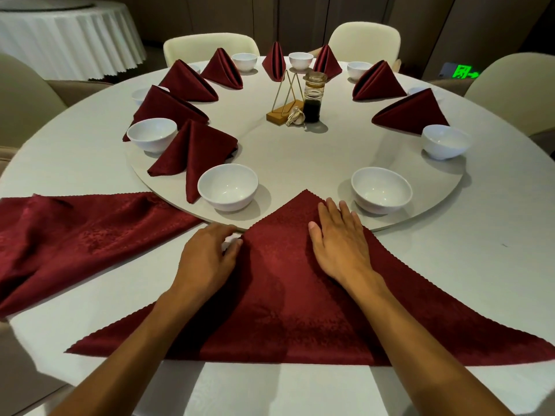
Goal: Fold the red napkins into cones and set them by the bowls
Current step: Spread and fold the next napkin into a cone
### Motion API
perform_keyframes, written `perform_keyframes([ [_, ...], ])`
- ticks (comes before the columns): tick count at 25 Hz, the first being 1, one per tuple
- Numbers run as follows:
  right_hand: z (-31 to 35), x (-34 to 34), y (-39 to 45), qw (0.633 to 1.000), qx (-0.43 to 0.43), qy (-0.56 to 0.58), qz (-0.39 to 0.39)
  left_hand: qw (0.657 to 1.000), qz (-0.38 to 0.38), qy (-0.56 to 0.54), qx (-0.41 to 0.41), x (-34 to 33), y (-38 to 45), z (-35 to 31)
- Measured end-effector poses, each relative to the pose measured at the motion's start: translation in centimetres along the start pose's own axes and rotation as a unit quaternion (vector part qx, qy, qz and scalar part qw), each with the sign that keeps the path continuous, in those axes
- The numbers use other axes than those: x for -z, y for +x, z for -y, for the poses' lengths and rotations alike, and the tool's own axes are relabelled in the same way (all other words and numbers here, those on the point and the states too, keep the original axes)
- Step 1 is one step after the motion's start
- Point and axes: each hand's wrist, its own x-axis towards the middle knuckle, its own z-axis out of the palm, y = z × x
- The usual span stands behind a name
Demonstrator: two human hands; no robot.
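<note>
- Right hand [339, 238] is lying flat on a red napkin [288, 295] that's folded into a big triangle, fingers straight and close together, palm down near the triangle's top point.
- Left hand [207, 253] sits at the napkin's left slanted edge, fingers curled a bit. Fingertips look like they're pinching the edge, but honestly I can't tell for sure whether it's gripping or just touching.
- The triangle's tip pokes up onto the rim of a lazy susan [300, 151], just past the right hand's fingertips.
- Just beyond and right of the right hand there's a white bowl [381, 189]; another bowl [227, 186] sits just past the left hand.
- Off to the left of the left hand, a loose pile of unfolded napkins [75, 235] is sprawled on the white tablecloth [480, 250].
- Further out past both hands, a ring of folded cones [192, 151] stands around the turntable next to more bowls, mostly on the left and far side.
- Dead centre, well beyond the hands: a gold wire holder [285, 100] on a wood base, a sauce bottle [313, 97] with dark liquid, and what looks like garlic [295, 117] touching the base.
- Room-wise: cream chairs [365, 37] around the table, another round table [69, 34] with a pleated white skirt far left, dim brownish walls, and a green exit sign [462, 72] glowing far right.
</note>
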Motion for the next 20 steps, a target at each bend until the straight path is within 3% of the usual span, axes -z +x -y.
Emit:
perform_keyframes([
  [1, 0.1, 0.4, -1.2, 1.0, 0.01, 0.013, -0.021, 0.995, -0.024, 0.053, -0.078, -0.3, -1.1, -1.3],
  [3, 0.5, 0.9, -5.9, 0.997, 0.038, 0.032, -0.067, 0.975, 0.009, 0.105, -0.194, -2.6, -5.7, -4.2],
  [5, 1.6, 0.0, -12.7, 0.995, 0.047, 0.058, -0.065, 0.965, 0.088, 0.121, -0.217, -5.7, -10.8, -6.5],
  [7, 1.3, -1.4, -18.0, 0.996, 0.048, 0.069, 0.012, 0.96, 0.127, 0.142, -0.205, -7.3, -12.9, -6.9],
  [9, -2.8, -1.4, -19.9, 0.997, 0.028, -0.012, 0.068, 0.96, 0.137, 0.16, -0.184, -7.5, -13.0, -6.6],
  [11, -11.0, 0.5, -20.0, 0.993, -0.071, -0.08, 0.05, 0.96, 0.131, 0.166, -0.183, -7.5, -12.8, -6.3],
  [13, -18.5, 4.2, -20.5, 0.97, -0.223, -0.093, 0.018, 0.957, 0.144, 0.17, -0.184, -7.8, -13.0, -6.4],
  [15, -19.3, 5.6, -20.5, 0.957, -0.273, -0.1, 0.016, 0.954, 0.161, 0.174, -0.184, -7.8, -13.2, -6.5],
  [20, -2.3, -2.6, -18.9, 0.997, -0.017, -0.068, -0.023, 0.951, 0.179, 0.186, -0.17, -7.0, -12.6, -7.6],
])
